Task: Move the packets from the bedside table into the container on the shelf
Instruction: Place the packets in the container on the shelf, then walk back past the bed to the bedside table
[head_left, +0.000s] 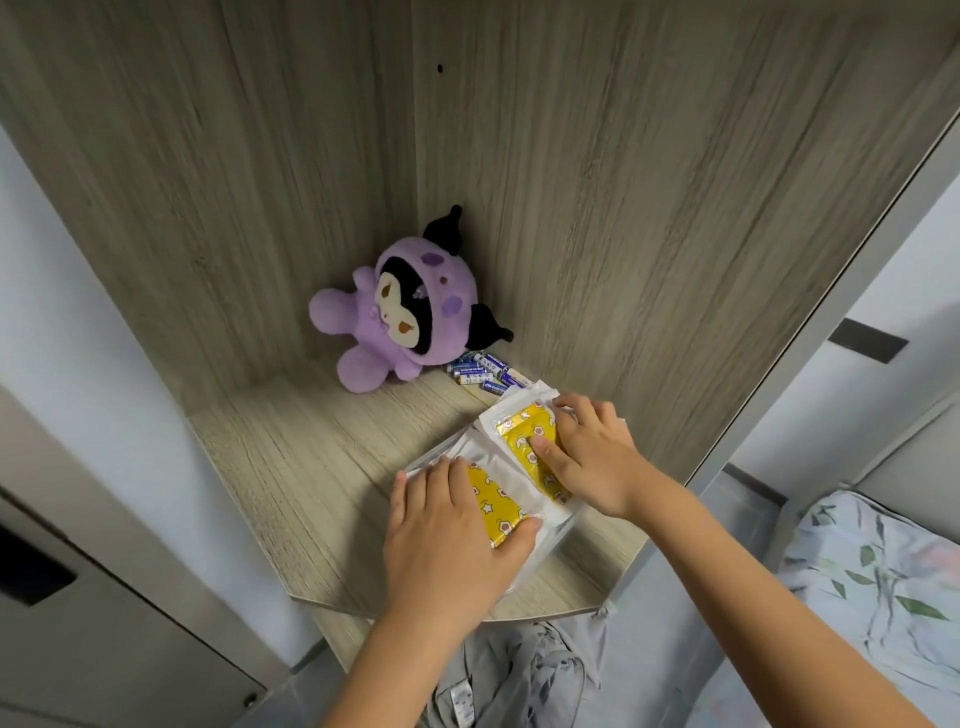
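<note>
Both bare forearms reach fwd over the pale wood-grain shelf board (291, 457). Left hand (447, 535) lies palm-down, fingers spread and flat, thumb along the near edge of the nearer clear plastic packet w/ yellow star-print contents (493, 499); it presses, not gripping. Right hand (587, 452) is half-curled, thumb on top of the farther clear packet w/ yellow print (519, 431), fingers hooked over its far right edge, so it has a loose hold on it.

Both packets lie flat on the shelf, right-of-centre, overlapping, glossy white-clear borders round the yellow. Long axes run approx near-right to far-left... roughly parallel to each other.

Behind them, a loose cluster of blue-and-white batteries (480, 371), then a purple plush toy w/ black ears (400, 322) in the back corner.
</note>
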